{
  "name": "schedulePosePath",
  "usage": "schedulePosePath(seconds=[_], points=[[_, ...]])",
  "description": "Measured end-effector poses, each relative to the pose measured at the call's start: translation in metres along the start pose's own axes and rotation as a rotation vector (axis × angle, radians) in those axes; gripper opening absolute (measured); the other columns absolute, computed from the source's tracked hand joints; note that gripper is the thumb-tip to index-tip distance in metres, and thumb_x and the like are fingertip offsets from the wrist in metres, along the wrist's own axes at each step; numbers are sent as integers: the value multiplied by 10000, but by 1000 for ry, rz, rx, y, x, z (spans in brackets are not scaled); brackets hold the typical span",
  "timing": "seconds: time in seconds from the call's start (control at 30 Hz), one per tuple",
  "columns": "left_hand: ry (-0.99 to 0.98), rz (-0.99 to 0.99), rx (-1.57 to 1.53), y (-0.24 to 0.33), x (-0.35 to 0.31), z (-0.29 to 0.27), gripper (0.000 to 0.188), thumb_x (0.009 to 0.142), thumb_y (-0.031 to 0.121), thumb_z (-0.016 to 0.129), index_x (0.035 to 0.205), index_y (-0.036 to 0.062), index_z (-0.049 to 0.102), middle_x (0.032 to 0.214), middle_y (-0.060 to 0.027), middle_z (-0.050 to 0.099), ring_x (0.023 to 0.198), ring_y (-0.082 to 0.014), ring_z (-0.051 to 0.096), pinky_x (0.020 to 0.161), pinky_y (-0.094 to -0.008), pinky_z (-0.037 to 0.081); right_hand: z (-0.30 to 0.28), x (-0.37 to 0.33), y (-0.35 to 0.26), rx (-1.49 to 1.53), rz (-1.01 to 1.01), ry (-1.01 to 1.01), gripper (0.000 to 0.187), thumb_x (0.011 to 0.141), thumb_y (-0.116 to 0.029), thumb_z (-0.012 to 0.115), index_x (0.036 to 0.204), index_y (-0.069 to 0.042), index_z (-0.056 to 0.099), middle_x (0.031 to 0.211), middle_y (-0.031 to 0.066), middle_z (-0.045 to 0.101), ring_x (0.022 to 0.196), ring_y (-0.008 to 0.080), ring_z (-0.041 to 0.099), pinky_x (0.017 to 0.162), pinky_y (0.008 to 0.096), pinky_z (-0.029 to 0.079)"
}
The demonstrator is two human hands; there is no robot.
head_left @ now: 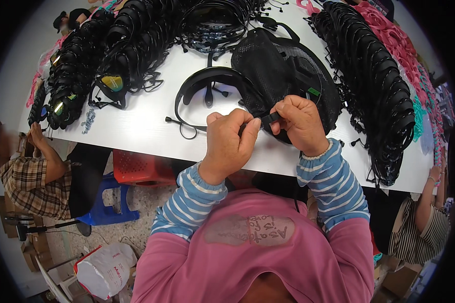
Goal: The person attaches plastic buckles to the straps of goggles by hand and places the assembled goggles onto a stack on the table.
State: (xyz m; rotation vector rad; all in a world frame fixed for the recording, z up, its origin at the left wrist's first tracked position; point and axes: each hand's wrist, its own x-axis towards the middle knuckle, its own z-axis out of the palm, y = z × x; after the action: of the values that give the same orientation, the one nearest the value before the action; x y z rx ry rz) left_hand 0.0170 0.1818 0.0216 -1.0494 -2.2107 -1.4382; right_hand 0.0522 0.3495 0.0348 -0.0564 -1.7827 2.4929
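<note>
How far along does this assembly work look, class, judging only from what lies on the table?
Done: long rows of stacked black frames fill both sides of the white table. In hand: the left hand and right hand pinch a small black strap piece. Left: one loose black frame lies apart; how many more remain is unclear.

A long white table [136, 126] spans the view. Under its near edge sits a red plastic stool [141, 167], with a blue stool [108, 202] just left of and below it on a speckled grey floor [141, 202]. Further left of the blue stool lie cardboard boxes [33, 242]. Below it rests a white bag [106, 270]. Light is even and bright.
</note>
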Motion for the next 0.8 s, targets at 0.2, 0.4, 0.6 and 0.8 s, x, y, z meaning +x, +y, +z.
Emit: schedulePosePath(seconds=[0.2, 0.4, 0.6, 0.8], points=[[28, 16, 2, 0, 0, -2, 99, 780, 108, 577, 697, 64, 545, 507, -17, 474, 456, -161, 369, 598, -286, 294, 1, 2, 1, 6, 2, -3, 213, 838, -83, 515, 634, -22, 498, 686, 72, 559, 516, 94, 538, 491, 215, 468], [46, 36, 22, -3, -2, -4, 86, 775, 109, 584, 709, 65, 549, 511, -22, 474, 453, -168, 380, 598, -290, 292, 0, 3, 5, -1, -27, -22, 198, 838, -73, 512, 646, -40, 480, 744, 81, 569, 522, 128, 532, 491, 227, 447], [23, 22, 71, -4, -10, -2, 126, 767, 108, 569, 880, 71, 531, 627, -43, 563, 568, -214, 540, 722, -375, 294, -4, -3, 4, -268, -208, -140, 122, 851, -55, 505, 740, -8, 521, 745, 63, 558, 598, 92, 516, 569, 215, 417], [-149, 4, 112, 1, -31, -11, 124, 787, 132, 576, 905, 95, 581, 794, -35, 597, 762, -199, 562, 928, -432, 223, 3, -14, 5, -880, -702, -251, 86, 711, -42, 640, 709, -10, 561, 701, 83, 548, 599, 206, 537, 527, 281, 422]])
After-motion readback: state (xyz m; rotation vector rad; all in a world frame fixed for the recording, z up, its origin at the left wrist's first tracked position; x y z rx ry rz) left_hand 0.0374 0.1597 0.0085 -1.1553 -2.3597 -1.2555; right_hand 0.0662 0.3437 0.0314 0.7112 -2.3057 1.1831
